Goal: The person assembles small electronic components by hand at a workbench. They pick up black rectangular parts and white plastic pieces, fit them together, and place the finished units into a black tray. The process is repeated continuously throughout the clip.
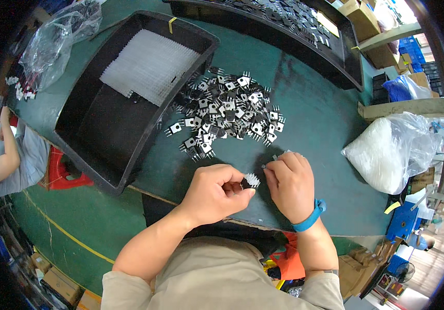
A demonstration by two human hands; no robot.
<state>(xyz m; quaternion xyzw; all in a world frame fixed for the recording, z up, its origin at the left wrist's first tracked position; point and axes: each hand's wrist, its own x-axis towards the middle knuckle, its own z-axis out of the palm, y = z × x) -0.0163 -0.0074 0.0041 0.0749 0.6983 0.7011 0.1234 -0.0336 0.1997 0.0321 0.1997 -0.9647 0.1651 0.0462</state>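
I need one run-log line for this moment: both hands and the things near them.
left hand: holds small finned part | right hand: pinches tiny piece beside it | pile of transistors ahead on green table | black tray left

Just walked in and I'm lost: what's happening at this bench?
A person's left hand and right hand pinch one small finned electronic part between them over a green table. A loose pile of similar parts lies just beyond. A black tray holding a white ridged sheet sits on the left.
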